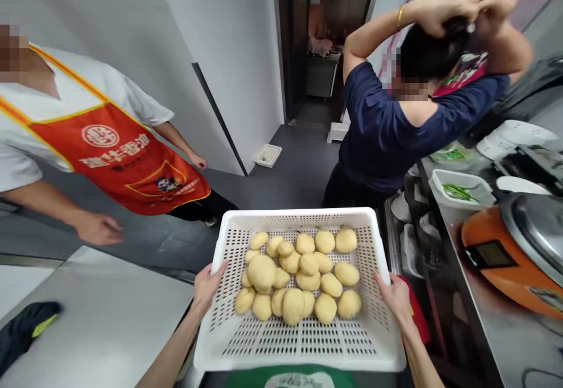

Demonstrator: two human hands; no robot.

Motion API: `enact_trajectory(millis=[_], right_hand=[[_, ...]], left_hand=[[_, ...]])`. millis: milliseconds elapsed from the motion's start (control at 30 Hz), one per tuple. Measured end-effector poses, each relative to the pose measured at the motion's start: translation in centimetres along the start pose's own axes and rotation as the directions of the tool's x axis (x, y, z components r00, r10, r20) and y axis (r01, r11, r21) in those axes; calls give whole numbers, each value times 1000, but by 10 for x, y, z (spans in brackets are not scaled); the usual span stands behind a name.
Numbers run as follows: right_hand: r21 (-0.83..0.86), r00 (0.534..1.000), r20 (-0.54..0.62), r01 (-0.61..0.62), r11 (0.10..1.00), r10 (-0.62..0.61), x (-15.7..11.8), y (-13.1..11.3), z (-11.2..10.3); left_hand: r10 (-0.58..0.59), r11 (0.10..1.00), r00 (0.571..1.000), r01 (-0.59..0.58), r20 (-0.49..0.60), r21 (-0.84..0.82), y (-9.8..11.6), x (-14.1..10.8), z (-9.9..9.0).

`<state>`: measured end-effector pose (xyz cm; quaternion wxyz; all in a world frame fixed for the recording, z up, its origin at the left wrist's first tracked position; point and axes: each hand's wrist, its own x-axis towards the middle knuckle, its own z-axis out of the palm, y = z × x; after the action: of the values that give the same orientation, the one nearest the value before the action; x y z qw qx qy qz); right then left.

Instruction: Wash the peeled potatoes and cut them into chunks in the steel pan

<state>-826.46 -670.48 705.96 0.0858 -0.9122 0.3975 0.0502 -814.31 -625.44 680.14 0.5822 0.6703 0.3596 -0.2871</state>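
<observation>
A white perforated plastic basket (299,361) is held level in front of my body, with several peeled yellow potatoes (308,264) lying in it. My left hand (210,287) grips the basket's left rim, thumb on top. On the opposite rim, my right hand (396,297) is closed round the edge, its thumb also over the top. The fingers under both rims are partly hidden.
A person in a red apron (118,153) stands at the left, another in a dark blue shirt (396,124) at the right, arms raised. A steel counter (505,317) on the right bears an orange cooker (497,247) and a tub of green peppers. A white tray (268,156) lies on the floor.
</observation>
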Motion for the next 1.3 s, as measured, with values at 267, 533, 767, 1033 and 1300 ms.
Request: enact_trajectory(millis=[267, 533, 767, 1033, 1300], right_hand=[[10, 966, 237, 101, 995, -101, 148, -133, 46], [-81, 964, 201, 191, 978, -172, 300, -238, 99], [-131, 968, 220, 156, 979, -124, 395, -331, 142], [-2, 782, 499, 432, 902, -374, 487, -529, 302], [300, 356, 680, 662, 687, -641, 502, -706, 486]], left_hand=[[-120, 991, 943, 132, -312, 18, 16, 58, -12], [-130, 988, 947, 148, -293, 41, 58, 203, 71], [-240, 959, 929, 272, -283, 80, 124, 292, 81], [-472, 881, 659, 337, -585, -332, 133, 332, 14], [-627, 777, 190, 231, -756, -586, 145, 321, -10]])
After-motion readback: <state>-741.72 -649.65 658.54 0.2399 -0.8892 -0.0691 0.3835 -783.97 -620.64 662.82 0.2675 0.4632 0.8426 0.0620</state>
